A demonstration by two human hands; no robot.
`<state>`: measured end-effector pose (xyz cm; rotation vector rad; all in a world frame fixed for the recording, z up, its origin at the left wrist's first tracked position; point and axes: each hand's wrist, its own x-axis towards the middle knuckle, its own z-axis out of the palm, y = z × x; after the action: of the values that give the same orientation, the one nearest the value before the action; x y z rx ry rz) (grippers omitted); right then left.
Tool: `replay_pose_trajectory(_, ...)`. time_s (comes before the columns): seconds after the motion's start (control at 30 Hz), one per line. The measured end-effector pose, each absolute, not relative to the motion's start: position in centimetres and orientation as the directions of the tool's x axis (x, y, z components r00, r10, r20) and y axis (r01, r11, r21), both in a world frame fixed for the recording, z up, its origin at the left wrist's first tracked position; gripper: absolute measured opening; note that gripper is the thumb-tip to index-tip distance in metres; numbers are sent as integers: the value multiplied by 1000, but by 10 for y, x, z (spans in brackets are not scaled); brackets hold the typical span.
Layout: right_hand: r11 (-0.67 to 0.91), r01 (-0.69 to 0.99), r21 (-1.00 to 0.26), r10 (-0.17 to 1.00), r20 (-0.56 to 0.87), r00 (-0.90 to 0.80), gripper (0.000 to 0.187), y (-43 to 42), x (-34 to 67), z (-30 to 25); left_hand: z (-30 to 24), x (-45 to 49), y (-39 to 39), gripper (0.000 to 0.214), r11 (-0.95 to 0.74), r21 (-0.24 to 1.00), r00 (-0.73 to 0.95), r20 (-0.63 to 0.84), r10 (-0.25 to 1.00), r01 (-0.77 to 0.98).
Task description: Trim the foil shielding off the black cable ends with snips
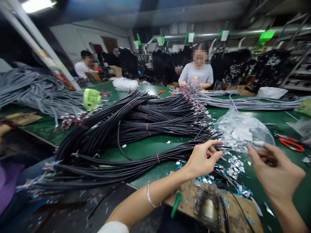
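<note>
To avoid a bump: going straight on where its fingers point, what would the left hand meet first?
Likely the clear plastic bag, just past the cable ends the left hand pinches; depth unclear.

So the black cables (136, 160) are a long skinny bundle lying flat, running from the near left over to the middle, cinched partway along with a small red tie (158, 158). The right-side ends fan out a bit, and the left hand (202, 158) pinches a few of them. The silvery piece (259, 143) is short and pale, held roughly level at the right hand (277, 174) fingertips, just right of the cable ends and apart from them.
</note>
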<state>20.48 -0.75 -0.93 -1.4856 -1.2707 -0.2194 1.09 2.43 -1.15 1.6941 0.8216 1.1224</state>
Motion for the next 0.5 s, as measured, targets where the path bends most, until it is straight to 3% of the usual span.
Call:
replay_pose_trajectory(0.07,207,800,-563,595,722,353,32,-3,208,-11,-11,11,21,24,-415,905,366,357,860,92)
replay_pose_trajectory(0.23,470,699,-539,734,678,29,10,-12,189,-11,-12,13,17,20,-432,890,349,362,864,146)
replay_pose_trajectory(0.37,584,635,-505,695,716,-71,5,-20,178,-10,-8,11,11,16,-487,852,340,408,847,192)
replay_pose_trajectory(0.5,631,621,-464,651,753,-99,14,-23,177,-10,-1,8,9,18,-547,799,385,436,814,252)
